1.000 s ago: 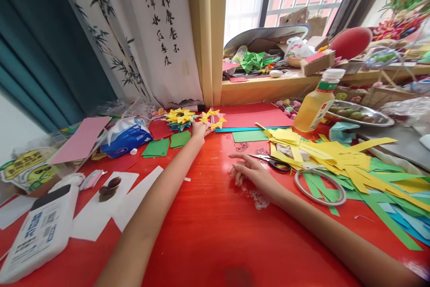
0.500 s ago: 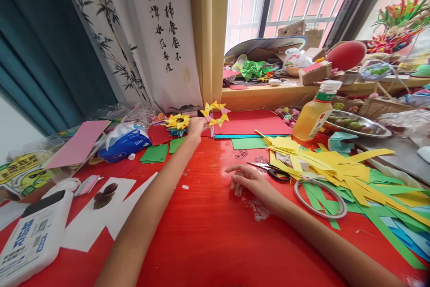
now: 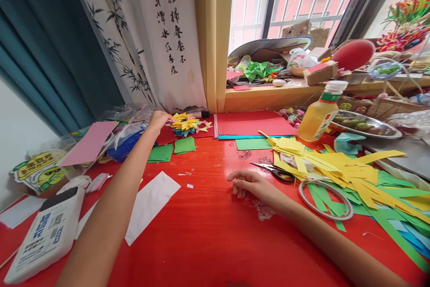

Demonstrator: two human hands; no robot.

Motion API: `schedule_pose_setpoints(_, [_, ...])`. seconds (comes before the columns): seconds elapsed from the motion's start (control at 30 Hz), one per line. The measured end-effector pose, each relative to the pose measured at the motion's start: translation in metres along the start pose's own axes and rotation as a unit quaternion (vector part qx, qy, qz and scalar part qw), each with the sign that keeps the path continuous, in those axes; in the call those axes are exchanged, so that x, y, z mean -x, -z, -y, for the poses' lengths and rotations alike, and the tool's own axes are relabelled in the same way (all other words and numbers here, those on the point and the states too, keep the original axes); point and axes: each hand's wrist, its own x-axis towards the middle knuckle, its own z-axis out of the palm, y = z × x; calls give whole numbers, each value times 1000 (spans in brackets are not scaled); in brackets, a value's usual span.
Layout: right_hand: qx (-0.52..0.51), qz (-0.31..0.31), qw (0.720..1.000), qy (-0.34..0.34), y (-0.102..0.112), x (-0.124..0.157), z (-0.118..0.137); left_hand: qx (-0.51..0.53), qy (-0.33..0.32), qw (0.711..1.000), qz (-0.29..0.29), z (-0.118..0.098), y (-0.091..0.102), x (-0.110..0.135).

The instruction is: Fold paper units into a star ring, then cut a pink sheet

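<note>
Red tabletop (image 3: 195,224) is spreading beneath a barred window (image 3: 302,0) on the far right, while a scroll (image 3: 148,23) with bamboo and brushwork is hanging on the far left beside a teal curtain (image 3: 43,54). Among the papers at the far edge, left of centre, a folded-paper pile (image 3: 184,123) is sitting, yellow points on top and blue ones beneath, with a pointed paper ring (image 3: 204,126) lying just right of it. Left hand (image 3: 159,120) is hovering just left of that pile, its forearm passing in front of a blue tissue pack (image 3: 124,146); its fingers are bending, and I cannot tell whether they are closing on anything. Two stacks of green squares (image 3: 160,153) are lying on the near side of the pile, and red sheets (image 3: 251,123) are lying to its right.

Right hand (image 3: 250,184) is resting on the table, right of centre, its fingers curving loosely, apart from any object. Scissors (image 3: 283,176) are lying just beyond it, and a tape roll (image 3: 301,194) is lying flat to its right, partly over green strips. Yellow strips (image 3: 336,166) are heaping up beyond the roll, near a bottle (image 3: 317,117) that is standing upright. On the left, a white sheet (image 3: 152,206) is lying beside the left forearm.
</note>
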Motion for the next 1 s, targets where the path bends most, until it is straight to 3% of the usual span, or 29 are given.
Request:
schedule_pose_setpoints(0.07, [3,-1,1000,-4,0,0,0,-39,-53,998,23,-3,1,1])
schedule_pose_setpoints(0.13, [4,-1,1000,-6,-1,0,0,-149,-134,976,80,-5,0,3])
schedule_pose_setpoints(0.17, [4,0,1000,-7,-1,0,-1,-229,-182,950,110,-5,-2,5])
schedule_pose_setpoints(0.27, [3,6,1000,-4,-1,-1,-1,-455,-289,829,147,0,-8,9])
schedule_pose_setpoints(0.33, [6,7,1000,-1,0,0,-1,-522,-303,784,143,3,-12,10])
schedule_pose_setpoints(0.4, [12,6,1000,0,1,0,-1,-555,-303,762,139,5,-16,9])
schedule_pose_setpoints(0.57, [12,10,1000,-1,0,0,-2,-561,-336,743,142,-6,-22,3])
schedule_pose_setpoints(0.7, [11,12,1000,0,0,0,-3,-541,-340,756,143,-16,-26,-2])
schedule_pose_setpoints(0.9, [6,16,1000,-6,1,0,-3,-544,-299,756,207,-16,-33,-4])
schedule_pose_setpoints(1.0, [5,14,1000,-6,1,0,-4,-545,-311,754,194,-17,-33,-3])
